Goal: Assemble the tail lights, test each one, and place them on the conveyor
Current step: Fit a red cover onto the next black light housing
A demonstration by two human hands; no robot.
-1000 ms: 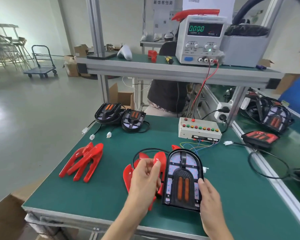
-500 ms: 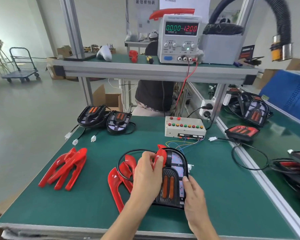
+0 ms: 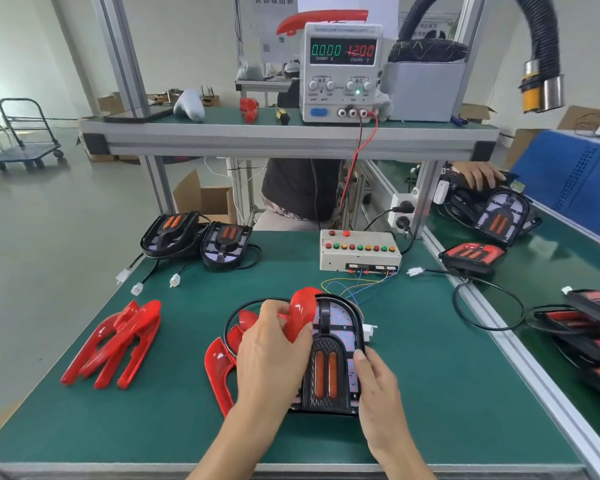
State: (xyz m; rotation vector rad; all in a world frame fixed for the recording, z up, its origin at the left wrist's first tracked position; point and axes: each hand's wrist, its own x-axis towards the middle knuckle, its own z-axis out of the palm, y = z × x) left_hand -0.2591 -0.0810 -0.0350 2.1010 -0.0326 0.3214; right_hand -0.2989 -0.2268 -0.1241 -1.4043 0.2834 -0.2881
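Our left hand (image 3: 271, 355) grips a red lens cover (image 3: 300, 315) at the 10 o'clock edge of the tail-light housing (image 3: 329, 362), whose long axis runs 12-to-6 on the surface (image 3: 430, 393), while our right hand (image 3: 378, 389) holds its 4 o'clock side.

Pale walls (image 3: 187, 36) and a glossy grey floor (image 3: 49, 220) catch soft daylight. A green-topped counter (image 3: 430, 393) carries an aluminium-framed shelf (image 3: 284, 138). A platform trolley (image 3: 25, 150) stands far left; cardboard boxes (image 3: 205, 199) sit beyond the counter's far edge.
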